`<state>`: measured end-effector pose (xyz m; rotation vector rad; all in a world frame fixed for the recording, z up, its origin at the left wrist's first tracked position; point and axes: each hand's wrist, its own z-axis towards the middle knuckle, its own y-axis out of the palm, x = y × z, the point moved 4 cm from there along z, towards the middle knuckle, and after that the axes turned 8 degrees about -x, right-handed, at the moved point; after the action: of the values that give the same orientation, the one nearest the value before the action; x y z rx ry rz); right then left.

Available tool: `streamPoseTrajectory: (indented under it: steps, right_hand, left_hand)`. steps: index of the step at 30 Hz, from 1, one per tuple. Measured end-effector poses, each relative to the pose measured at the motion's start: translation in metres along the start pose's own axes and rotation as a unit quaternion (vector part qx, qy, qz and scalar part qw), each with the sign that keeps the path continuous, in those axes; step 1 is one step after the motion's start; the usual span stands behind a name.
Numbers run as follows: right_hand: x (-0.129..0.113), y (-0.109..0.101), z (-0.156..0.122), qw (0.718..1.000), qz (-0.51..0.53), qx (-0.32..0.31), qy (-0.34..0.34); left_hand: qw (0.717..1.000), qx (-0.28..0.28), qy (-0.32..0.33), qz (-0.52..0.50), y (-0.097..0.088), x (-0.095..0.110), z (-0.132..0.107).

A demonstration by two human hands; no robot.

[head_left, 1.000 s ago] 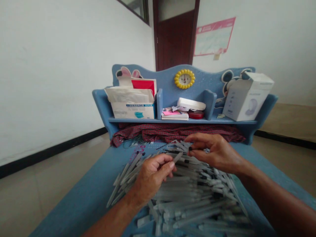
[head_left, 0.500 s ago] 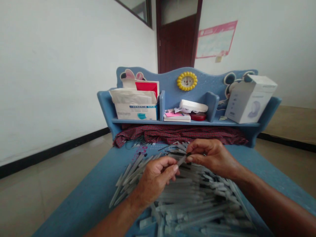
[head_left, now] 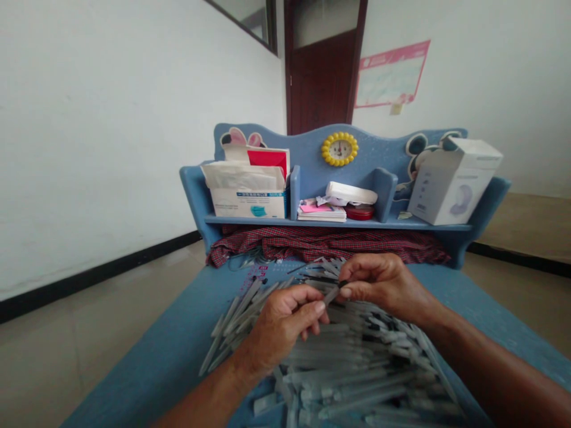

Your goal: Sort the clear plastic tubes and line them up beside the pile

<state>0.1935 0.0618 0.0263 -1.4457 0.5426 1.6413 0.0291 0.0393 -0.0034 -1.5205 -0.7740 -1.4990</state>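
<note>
My left hand (head_left: 279, 327) is closed around a thin clear pen tube (head_left: 331, 295), pinching it between thumb and forefinger. My right hand (head_left: 383, 284) is closed too, pinching the tube's far end, where a small dark piece shows at the fingertips. Both hands meet above a large heap of clear pen tubes (head_left: 339, 362), several with black ends, spread over the blue desk (head_left: 169, 356).
A red checked cloth (head_left: 321, 242) lies under the desk's shelf. On the shelf stand a box of face masks (head_left: 247, 195), a stack of papers (head_left: 322, 211), a red tin (head_left: 359, 211) and a white carton (head_left: 452, 181). A yellow clock (head_left: 339, 148) hangs on the backboard. Floor lies on both sides.
My two hands have come closer together on the same tube, the right hand's fingertips now at its end. The view has dropped slightly.
</note>
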Motion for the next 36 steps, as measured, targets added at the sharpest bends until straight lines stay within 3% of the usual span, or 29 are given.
streamPoseTrajectory:
  steps: [5,13,18,26,36]
  right_hand:
    - [0.001,0.003,0.001,1.0,0.001,-0.007,0.003]
    - [-0.012,-0.004,-0.005,0.988,-0.15,-0.002,-0.043]
    - [-0.02,-0.004,-0.007,0.972,-0.223,-0.054,-0.046]
    - [-0.024,-0.003,-0.006,0.94,-0.33,-0.068,-0.045]
    - [-0.015,-0.001,-0.004,0.934,-0.341,-0.104,-0.01]
  left_hand:
    - [1.0,-0.009,-0.004,-0.009,0.0,-0.002,0.0]
    - [1.0,-0.01,0.0,-0.003,-0.002,-0.005,0.001]
    - [0.999,0.002,0.006,0.031,-0.003,-0.001,0.0]
    - [0.993,0.021,0.015,0.117,-0.004,0.005,0.0]
    - [0.972,0.036,0.051,0.225,-0.004,0.006,0.002]
